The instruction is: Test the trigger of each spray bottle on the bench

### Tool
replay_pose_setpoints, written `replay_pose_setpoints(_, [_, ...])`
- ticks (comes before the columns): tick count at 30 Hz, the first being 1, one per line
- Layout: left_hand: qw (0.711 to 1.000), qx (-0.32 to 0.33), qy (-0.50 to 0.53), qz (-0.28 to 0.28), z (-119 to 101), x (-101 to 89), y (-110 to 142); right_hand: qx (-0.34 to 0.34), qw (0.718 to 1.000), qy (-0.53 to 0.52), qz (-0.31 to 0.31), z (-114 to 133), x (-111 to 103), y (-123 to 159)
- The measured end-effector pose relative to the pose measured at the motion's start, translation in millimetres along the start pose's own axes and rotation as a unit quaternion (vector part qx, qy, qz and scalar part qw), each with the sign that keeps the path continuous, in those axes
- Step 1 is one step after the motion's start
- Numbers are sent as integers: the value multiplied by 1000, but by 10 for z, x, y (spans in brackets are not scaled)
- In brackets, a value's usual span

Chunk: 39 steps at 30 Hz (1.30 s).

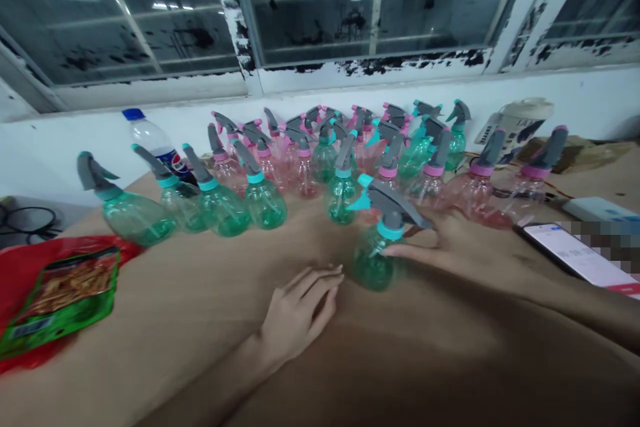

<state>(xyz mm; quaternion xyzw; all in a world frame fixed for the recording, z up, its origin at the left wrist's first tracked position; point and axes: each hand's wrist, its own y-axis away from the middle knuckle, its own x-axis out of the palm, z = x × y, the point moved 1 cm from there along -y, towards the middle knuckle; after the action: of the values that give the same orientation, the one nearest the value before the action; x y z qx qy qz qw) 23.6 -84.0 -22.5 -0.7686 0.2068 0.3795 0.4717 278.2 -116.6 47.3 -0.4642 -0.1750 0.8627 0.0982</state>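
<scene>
A green spray bottle [376, 267] with a teal collar and a grey and teal trigger head stands nearly upright at the front of the group. My right hand [425, 247] is closed round its far right side, thumb against the body below the collar; the other fingers are mostly hidden behind it. Just left of that bottle, my left hand [303, 310] is over the table with its fingers stretched out and holds nothing. Behind my hands is another green spray bottle [342, 199], and several more green and pink ones spread out to both sides.
On the left lie a red bag [20, 257] and a green snack packet [67, 297]. A Pepsi bottle [150, 140] stands at the back left. To the right are a phone [575, 253], a white box [603, 210] and a printed cup [523, 120]. Wall and windows border the table [190, 293].
</scene>
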Motion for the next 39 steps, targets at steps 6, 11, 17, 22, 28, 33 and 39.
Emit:
replay_pose_setpoints(6, [998,-18,20,-60,43,-242,129,-53,998,-27,21,384,627,-542])
replay_pose_setpoints(11, [996,-55,40,-50,82,-224,96,-43,997,50,-42,616,964,-802])
replay_pose_setpoints(17, [995,-84,53,-30,88,-242,80,-39,993,96,-50,697,1085,-984])
replay_pose_setpoints(22, [989,-129,65,-22,132,-234,73,-28,996,78,-41,661,1165,-1160])
replay_pose_setpoints(28, [979,-187,76,8,176,-180,83,-25,997,54,-56,669,1238,-1273])
replay_pose_setpoints(33, [955,-272,115,20,255,-122,84,-82,994,14,-75,676,1036,-881])
replay_pose_setpoints(39, [932,-301,199,39,347,75,-197,-99,995,22,-9,322,594,-8])
